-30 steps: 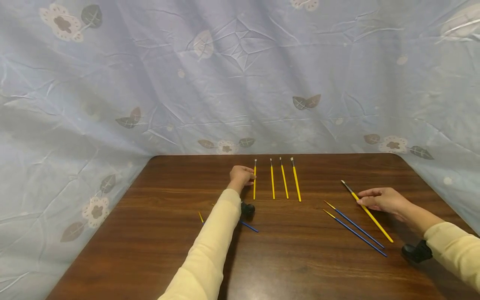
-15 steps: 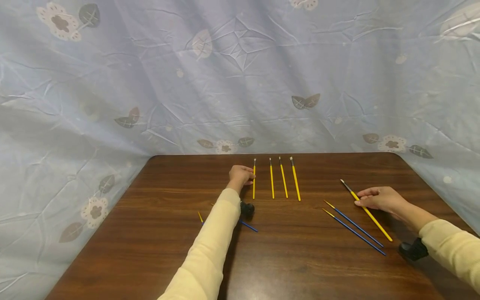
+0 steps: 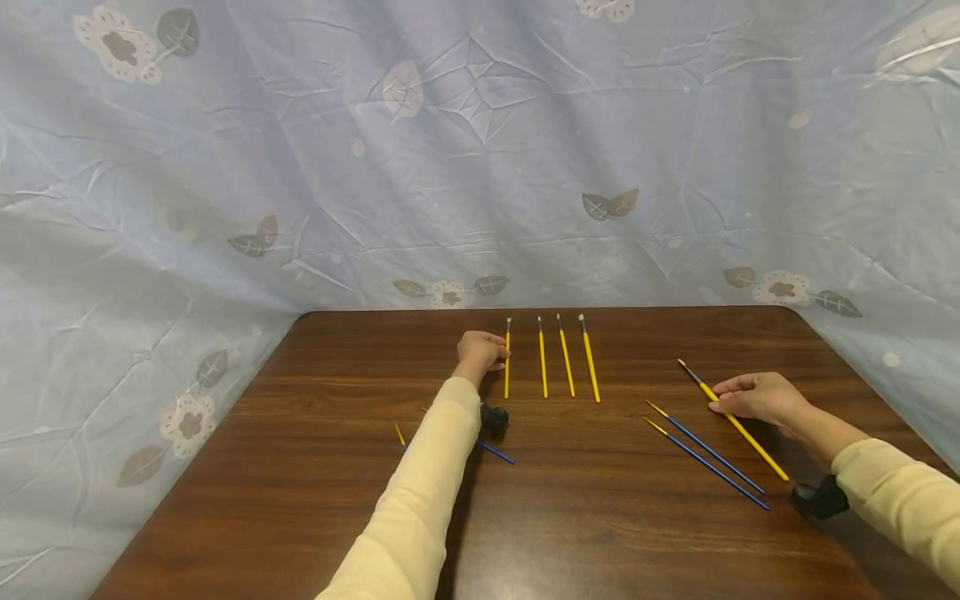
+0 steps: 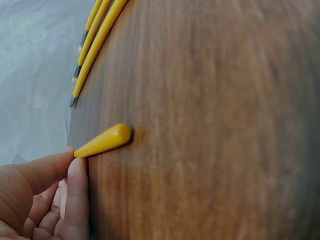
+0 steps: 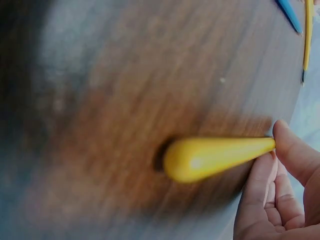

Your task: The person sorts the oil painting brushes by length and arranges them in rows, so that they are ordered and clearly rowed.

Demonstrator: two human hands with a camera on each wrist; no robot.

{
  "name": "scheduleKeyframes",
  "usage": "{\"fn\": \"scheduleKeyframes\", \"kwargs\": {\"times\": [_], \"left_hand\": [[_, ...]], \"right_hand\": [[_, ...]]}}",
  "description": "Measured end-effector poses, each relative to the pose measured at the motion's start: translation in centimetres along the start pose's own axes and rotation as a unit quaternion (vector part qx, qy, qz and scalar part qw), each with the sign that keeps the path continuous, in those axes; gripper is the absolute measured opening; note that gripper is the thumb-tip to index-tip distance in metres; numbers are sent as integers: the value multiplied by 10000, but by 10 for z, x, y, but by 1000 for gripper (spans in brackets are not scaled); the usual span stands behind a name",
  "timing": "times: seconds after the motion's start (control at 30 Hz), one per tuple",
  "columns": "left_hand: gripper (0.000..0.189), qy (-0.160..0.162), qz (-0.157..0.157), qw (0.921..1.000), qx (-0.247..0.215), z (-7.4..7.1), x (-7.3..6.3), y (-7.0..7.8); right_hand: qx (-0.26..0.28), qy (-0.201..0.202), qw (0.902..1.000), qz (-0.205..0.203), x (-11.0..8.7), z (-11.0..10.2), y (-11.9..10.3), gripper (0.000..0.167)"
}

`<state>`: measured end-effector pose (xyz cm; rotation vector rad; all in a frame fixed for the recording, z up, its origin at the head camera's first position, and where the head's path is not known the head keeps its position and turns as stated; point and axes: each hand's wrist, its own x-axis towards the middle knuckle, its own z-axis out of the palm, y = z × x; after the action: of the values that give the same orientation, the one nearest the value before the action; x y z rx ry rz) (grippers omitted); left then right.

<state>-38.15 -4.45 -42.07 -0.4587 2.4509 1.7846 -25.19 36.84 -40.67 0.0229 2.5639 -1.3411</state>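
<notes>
Both still pinched: left brush (image 3: 507, 377) in the left hand (image 3: 480, 352), yellow row (image 3: 566, 358) to its right; right brush (image 3: 757, 447) in the right hand (image 3: 761, 399), blue pair (image 3: 717, 472) to its left. Just now, a slight tail swing away from that pair; angle seemingly unsettled.

Left hand (image 3: 483, 352): bare. Right hand (image 3: 761, 400): bare. Left sleeve (image 3: 416, 492): long, pale yellow, plain cloth, lightly creased along its length, ending short of the hand. Right sleeve (image 3: 900, 500): matching pale yellow, plain, with soft folds towards the hand. Left camera (image 3: 493, 419): small, black, rounded, beside the sleeve's end. Right camera (image 3: 821, 498): black, rounded at one end, blockier near the sleeve; fine detail too small to tell.
</notes>
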Motion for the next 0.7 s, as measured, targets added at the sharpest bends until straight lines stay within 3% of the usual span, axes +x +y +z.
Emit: {"fn": "scheduleKeyframes", "kwargs": {"times": [0.47,0.7], "left_hand": [[18,-48,69,10000,-15,-3,-1,-3],[16,9,73,10000,-11,1,5,-4]], "right_hand": [[210,150,9996,92,3,3,-7,49],[351,179,9991,125,12,4,-18,45]]}}
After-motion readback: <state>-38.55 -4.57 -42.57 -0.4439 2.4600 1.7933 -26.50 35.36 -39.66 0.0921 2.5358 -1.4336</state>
